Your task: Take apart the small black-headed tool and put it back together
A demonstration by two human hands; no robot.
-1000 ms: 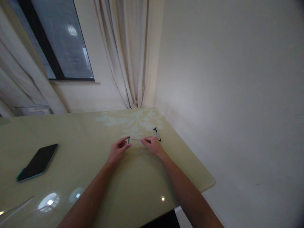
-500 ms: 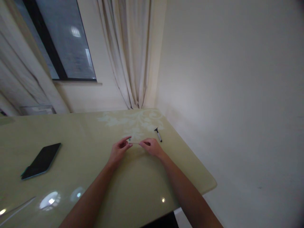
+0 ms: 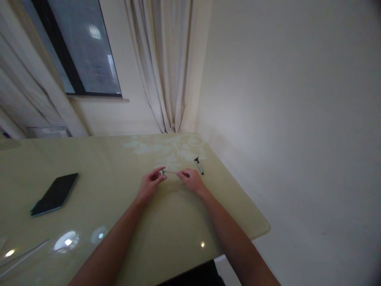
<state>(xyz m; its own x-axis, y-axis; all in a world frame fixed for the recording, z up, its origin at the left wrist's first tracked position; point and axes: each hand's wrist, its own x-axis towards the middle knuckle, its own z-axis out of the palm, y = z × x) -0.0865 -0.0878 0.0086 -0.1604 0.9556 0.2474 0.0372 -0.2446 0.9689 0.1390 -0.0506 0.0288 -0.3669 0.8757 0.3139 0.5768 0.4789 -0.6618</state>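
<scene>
Near the middle of the table, my left hand [image 3: 149,185] pinches a small greenish-grey piece [image 3: 163,172] between thumb and fingertips. A thin, pale strand or stick [image 3: 170,172] runs from that piece to my right hand [image 3: 191,179], whose thumb and fingers are closed on its right end. Both hands are held close together, a short gap apart. What exactly the small piece is cannot be made out. A razor [image 3: 200,166] with a dark head and grey handle lies just beyond my right hand.
A dark flat tablet or folder [image 3: 56,193] lies on the left of the glossy table [image 3: 98,171]. A thin pale cable or stick [image 3: 25,257] is at the lower left. A wall [image 3: 282,119] borders the table's right side; curtains [image 3: 166,67] hang behind.
The small greenish-grey piece now sits more upright across the strand's left end, between my left fingertips. The view has shifted slightly, so the table appears a little higher.
</scene>
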